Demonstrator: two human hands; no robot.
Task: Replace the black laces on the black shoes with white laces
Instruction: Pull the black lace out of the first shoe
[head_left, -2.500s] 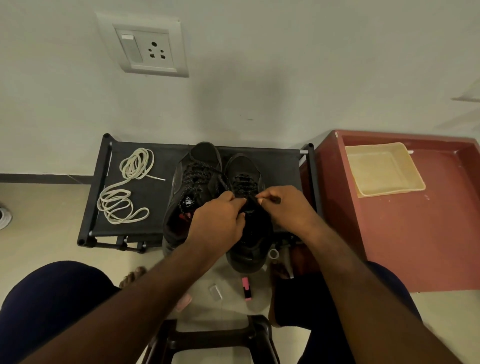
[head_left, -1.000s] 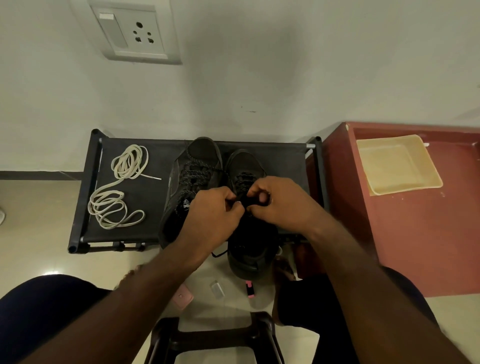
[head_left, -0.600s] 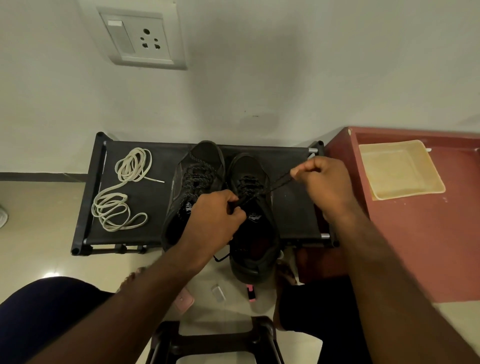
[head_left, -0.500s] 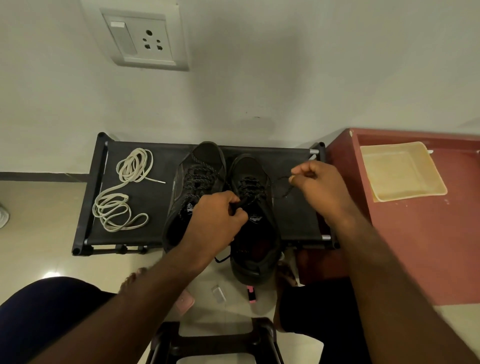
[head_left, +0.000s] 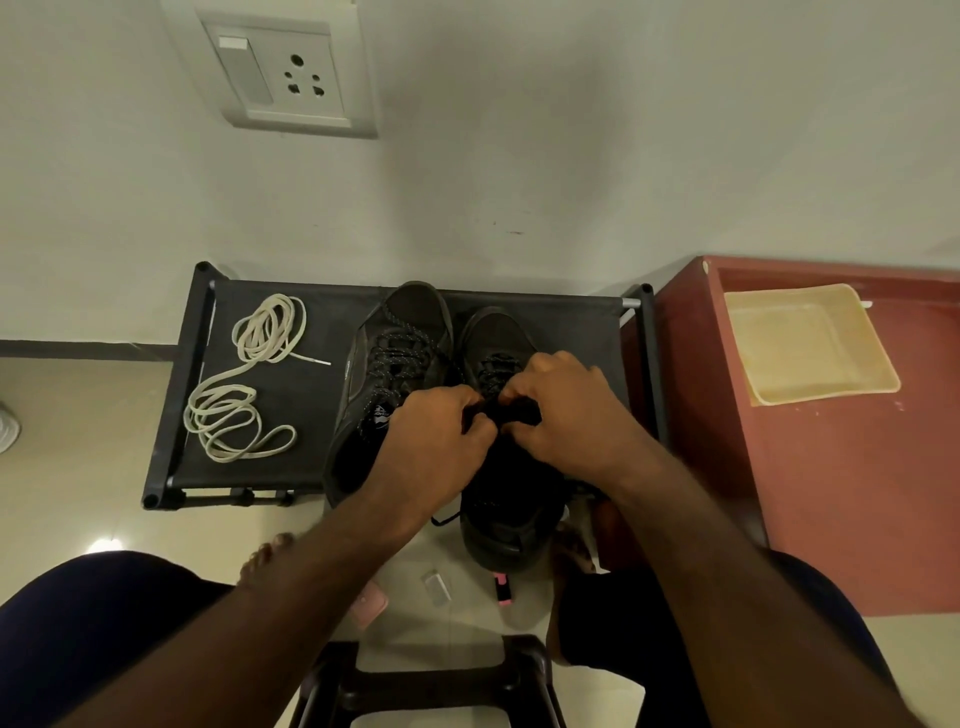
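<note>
Left hand, right hand, both pinching black lace (right shoe); white laces coiled on rack

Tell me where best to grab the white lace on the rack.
Pinch the white lace at its free tip, coming from the side of the shoes: that end sticks out from the upper coil, clear of the loops, so it should pull free without tangling.

Qty: 2 black shoes, 2 black laces (1 per shoe), 2 hands: left hand, right hand. White laces: 2 coils, can't tell if 1 pc or 2. 1 ea: rack, tray, wall socket, stool, red cabinet. 3 small items on floor.
</note>
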